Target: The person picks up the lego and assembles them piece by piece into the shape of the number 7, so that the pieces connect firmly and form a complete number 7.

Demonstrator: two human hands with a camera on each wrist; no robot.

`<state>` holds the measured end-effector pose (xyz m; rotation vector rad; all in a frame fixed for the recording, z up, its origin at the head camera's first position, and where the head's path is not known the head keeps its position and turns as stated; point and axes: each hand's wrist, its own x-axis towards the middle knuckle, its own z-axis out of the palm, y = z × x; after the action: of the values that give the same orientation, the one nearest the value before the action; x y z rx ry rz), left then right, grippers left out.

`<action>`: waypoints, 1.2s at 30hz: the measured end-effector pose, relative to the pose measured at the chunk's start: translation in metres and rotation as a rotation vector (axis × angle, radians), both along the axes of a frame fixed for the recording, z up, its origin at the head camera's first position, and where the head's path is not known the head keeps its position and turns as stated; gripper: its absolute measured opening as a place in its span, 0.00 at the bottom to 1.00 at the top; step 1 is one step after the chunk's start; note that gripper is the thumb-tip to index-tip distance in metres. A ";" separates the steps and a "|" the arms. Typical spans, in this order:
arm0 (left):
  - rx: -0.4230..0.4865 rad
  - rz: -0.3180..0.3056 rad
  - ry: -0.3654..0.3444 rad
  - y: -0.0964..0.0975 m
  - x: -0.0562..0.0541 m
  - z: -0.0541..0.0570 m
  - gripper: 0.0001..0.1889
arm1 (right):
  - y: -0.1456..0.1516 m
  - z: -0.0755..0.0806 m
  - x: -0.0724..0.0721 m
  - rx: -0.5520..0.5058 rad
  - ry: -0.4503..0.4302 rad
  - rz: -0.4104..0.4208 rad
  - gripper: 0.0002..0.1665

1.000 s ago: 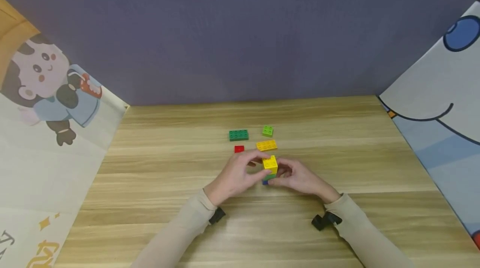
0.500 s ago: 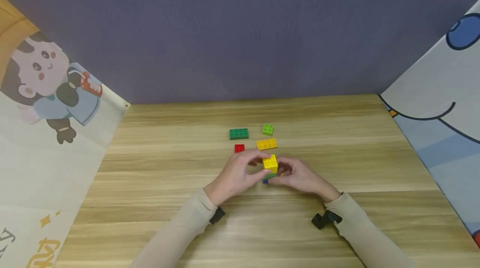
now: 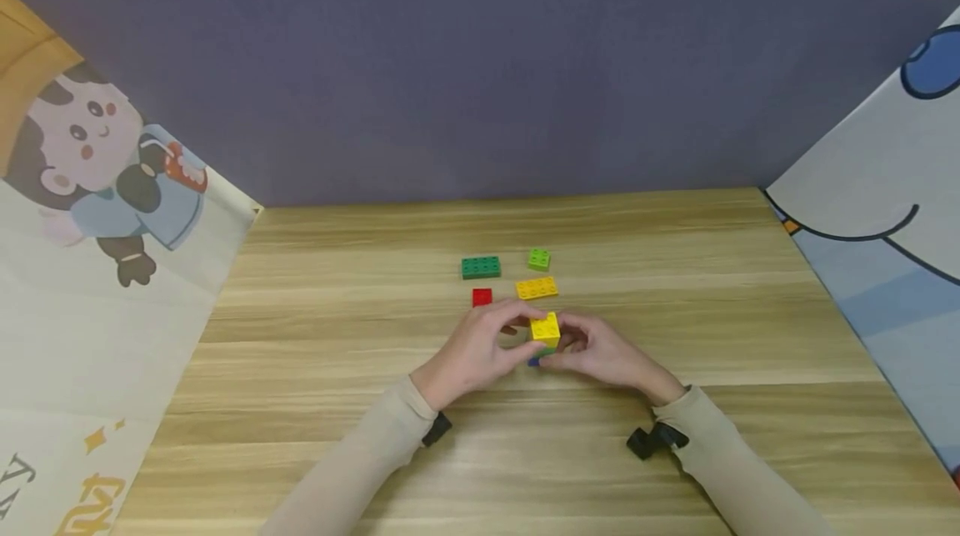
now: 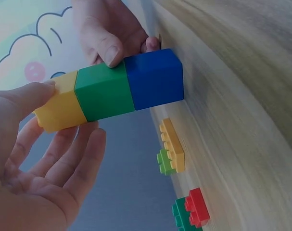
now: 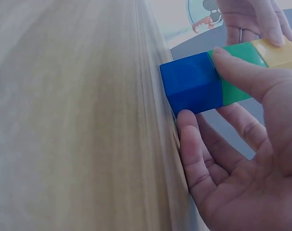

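Three square toy building bricks stand joined in an upright stack: a yellow brick [image 3: 545, 328] on top, a green brick [image 4: 105, 91] in the middle and a blue brick [image 4: 155, 79] at the bottom. My left hand [image 3: 480, 353] pinches the yellow brick between thumb and fingers. From the other side, my right hand [image 3: 611, 357] grips the lower part of the stack, its thumb on the green brick in the right wrist view. The blue brick's underside is at or very near the tabletop; any gap is hard to tell.
Beyond the hands, loose bricks lie on the wooden table [image 3: 337, 286]: a long dark green one [image 3: 481, 268], a small lime one [image 3: 539, 259], a long orange-yellow one [image 3: 537, 288] and a red one [image 3: 482, 297], partly hidden by the left hand. A dark wall [image 3: 487, 69] closes the back.
Both hands keep the same hold on the stack, which stays in place. Only the head view has shifted slightly.
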<state>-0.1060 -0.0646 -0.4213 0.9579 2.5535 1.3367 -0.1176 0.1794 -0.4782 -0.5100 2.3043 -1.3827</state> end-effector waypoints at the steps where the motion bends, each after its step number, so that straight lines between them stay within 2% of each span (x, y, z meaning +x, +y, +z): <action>1: -0.002 0.000 -0.004 0.000 0.000 0.000 0.19 | 0.000 0.000 0.000 0.001 -0.001 -0.001 0.20; 13: 0.017 0.009 0.006 0.000 0.000 -0.005 0.19 | -0.001 0.003 0.003 0.015 0.035 0.012 0.25; 23: 0.000 0.029 0.042 0.002 0.003 -0.008 0.20 | 0.003 0.007 0.009 -0.040 0.097 -0.004 0.27; 29: -0.004 0.034 0.032 0.003 0.003 -0.008 0.20 | 0.007 0.019 0.017 -0.046 0.203 -0.073 0.32; 36: 0.029 0.066 -0.050 0.002 0.001 -0.009 0.21 | 0.002 0.035 0.022 -0.121 0.330 -0.125 0.33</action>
<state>-0.1046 -0.0629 -0.4301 0.8402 2.5567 1.3999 -0.0956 0.1818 -0.4435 -0.6872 2.5588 -1.6087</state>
